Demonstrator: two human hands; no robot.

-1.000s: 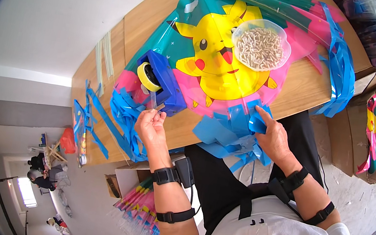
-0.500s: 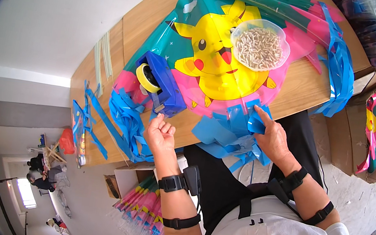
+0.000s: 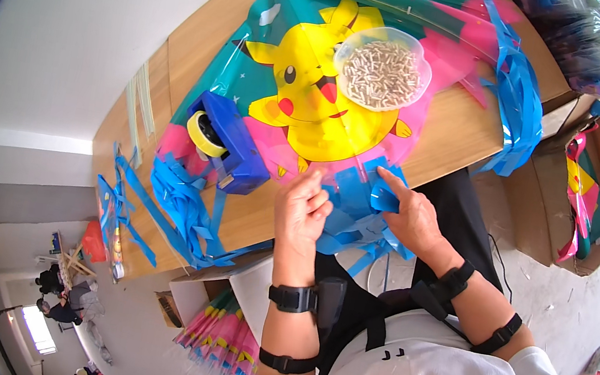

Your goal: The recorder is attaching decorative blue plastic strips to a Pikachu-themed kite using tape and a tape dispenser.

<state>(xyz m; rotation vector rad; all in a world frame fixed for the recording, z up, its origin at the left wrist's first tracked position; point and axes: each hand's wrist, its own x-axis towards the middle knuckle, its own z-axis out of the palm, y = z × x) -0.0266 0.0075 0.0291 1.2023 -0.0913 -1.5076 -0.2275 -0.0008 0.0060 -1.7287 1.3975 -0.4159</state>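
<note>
My left hand [image 3: 302, 207] curled, fingertips pinching edge of blue plastic strips [image 3: 356, 204] at near table [image 3: 446, 143] edge. My right hand [image 3: 408, 215] open, index finger pressing flat on same strips. Cartoon kite [image 3: 312, 104] just beyond; bowl of small white tubes [image 3: 382, 69] on it. Blue tape dispenser [image 3: 228, 142] left.

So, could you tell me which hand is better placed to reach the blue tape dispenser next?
Probably the left hand. It sits at the kite's edge on the side nearer the blue tape dispenser, with only bare table between them. The right hand presses the blue tail strips, farther away, and seems needed there.
</note>
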